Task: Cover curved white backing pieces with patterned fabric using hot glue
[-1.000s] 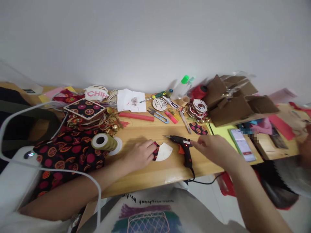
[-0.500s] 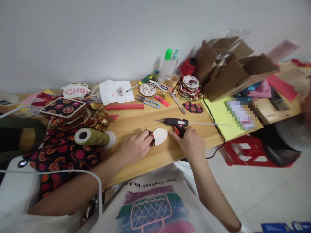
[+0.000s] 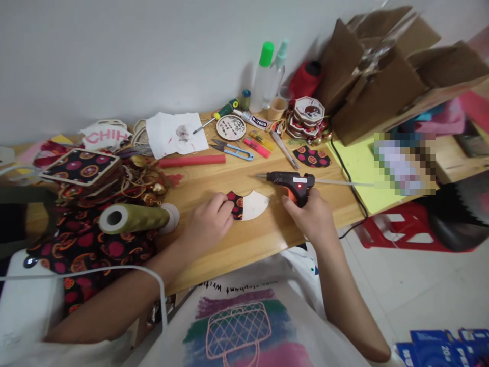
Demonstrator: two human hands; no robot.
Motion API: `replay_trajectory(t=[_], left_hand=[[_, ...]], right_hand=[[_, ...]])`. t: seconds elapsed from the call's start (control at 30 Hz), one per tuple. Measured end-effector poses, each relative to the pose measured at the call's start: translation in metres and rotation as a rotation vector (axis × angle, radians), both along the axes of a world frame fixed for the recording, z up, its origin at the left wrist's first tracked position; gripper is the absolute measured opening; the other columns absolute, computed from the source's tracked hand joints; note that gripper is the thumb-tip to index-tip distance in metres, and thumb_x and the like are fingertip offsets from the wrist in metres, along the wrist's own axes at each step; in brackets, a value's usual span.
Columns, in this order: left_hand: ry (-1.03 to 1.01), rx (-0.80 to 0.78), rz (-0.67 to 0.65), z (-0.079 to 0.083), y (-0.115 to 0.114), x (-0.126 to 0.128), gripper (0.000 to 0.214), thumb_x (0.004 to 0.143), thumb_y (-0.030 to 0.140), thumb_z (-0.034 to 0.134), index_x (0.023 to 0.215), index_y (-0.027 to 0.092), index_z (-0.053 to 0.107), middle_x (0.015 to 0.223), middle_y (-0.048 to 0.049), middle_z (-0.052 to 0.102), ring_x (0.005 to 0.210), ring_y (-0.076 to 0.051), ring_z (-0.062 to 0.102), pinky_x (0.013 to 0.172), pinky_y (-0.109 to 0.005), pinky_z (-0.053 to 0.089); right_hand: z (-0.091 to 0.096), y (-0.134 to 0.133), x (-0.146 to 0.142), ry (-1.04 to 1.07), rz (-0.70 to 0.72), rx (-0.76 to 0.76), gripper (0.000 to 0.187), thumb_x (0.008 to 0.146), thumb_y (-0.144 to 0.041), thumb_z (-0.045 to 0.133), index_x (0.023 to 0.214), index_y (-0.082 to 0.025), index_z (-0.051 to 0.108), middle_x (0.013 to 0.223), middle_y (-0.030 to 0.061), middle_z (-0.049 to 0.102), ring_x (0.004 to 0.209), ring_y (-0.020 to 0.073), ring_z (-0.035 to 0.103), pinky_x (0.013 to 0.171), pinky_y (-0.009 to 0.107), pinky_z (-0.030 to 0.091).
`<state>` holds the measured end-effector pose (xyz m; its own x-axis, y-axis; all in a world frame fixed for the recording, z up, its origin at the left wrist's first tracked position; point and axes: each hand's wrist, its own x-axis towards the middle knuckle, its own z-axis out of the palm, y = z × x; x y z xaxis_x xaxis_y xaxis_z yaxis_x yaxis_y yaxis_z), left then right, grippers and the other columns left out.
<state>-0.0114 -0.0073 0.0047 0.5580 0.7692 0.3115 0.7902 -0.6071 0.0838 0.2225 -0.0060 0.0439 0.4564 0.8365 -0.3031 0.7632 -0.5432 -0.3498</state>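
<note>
My left hand (image 3: 211, 221) has its curled fingers on the left end of a fan-shaped piece (image 3: 255, 205). That piece shows white on its right part and dark fruit-patterned fabric on its left, and it lies at or just above the wooden table. In my right hand (image 3: 312, 216) is the handle of a black and orange hot glue gun (image 3: 292, 180). A red light glows on the gun, its nozzle points left above the piece, and a clear glue stick (image 3: 336, 182) sticks out behind. A similar patterned fabric piece (image 3: 312, 156) lies beyond the gun.
Blue snips (image 3: 237, 150), a screwdriver (image 3: 214, 120), a glue tube (image 3: 252, 120) and bottles (image 3: 263, 76) stand or lie at the back. Left are a green thread spool (image 3: 135, 219) and patterned cloth (image 3: 103, 244). A cardboard box (image 3: 355, 102) and black cord (image 3: 349, 183) are right.
My right thumb, earlier at the white piece's right edge, has drawn back to the glue gun. Gun and piece are now farther apart. The camera view has shifted.
</note>
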Motion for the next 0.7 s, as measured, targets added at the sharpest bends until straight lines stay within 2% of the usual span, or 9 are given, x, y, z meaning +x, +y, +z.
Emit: replay_trajectory(t=[0.2,0.3,0.43,0.57,0.7], left_hand=[[-0.269,-0.021,-0.027,0.006,0.002,-0.003,0.013,0.088,0.009,0.050,0.089,0.018,0.059,0.098,-0.0055,0.068,0.086,-0.016,0.068,0.070,-0.025,0.053],[-0.353,-0.107,-0.008,0.008,0.000,-0.002,0.013,0.088,0.009,0.052,0.088,0.019,0.060,0.104,-0.0050,0.071,0.093,-0.016,0.069,0.077,-0.025,0.055],[-0.487,-0.256,0.018,0.011,0.000,-0.002,0.016,0.087,0.009,0.050,0.088,0.021,0.062,0.101,-0.0024,0.072,0.091,-0.015,0.069,0.081,-0.028,0.057],[-0.592,-0.382,0.104,0.014,0.003,0.000,0.015,0.087,0.013,0.051,0.089,0.022,0.063,0.088,0.0003,0.070,0.083,-0.015,0.067,0.076,-0.030,0.055],[-0.658,-0.426,0.236,0.012,0.006,0.002,0.005,0.085,0.019,0.061,0.083,0.022,0.063,0.081,0.0019,0.066,0.075,-0.013,0.062,0.067,-0.027,0.053]], right_hand=[[-0.007,-0.020,0.000,0.222,-0.025,0.168,0.045,0.063,-0.063,0.063,0.079,-0.024,0.049,0.058,-0.0016,0.055,0.055,0.0175,0.051,0.054,0.030,0.039],[-0.011,-0.025,-0.002,0.329,-0.043,0.213,0.044,0.065,-0.061,0.066,0.080,-0.024,0.048,0.058,-0.0030,0.055,0.053,0.0159,0.051,0.051,0.029,0.040],[-0.016,-0.023,-0.005,0.423,-0.052,0.222,0.042,0.068,-0.059,0.068,0.080,-0.025,0.046,0.060,-0.0027,0.058,0.053,0.0153,0.052,0.049,0.029,0.041],[-0.017,-0.020,-0.006,0.397,-0.035,0.216,0.043,0.067,-0.059,0.069,0.078,-0.025,0.046,0.056,-0.0049,0.055,0.051,0.0143,0.050,0.048,0.028,0.040],[-0.014,-0.021,-0.004,0.352,-0.042,0.222,0.048,0.064,-0.064,0.070,0.078,-0.025,0.047,0.059,-0.0036,0.056,0.052,0.0145,0.051,0.047,0.028,0.040]])
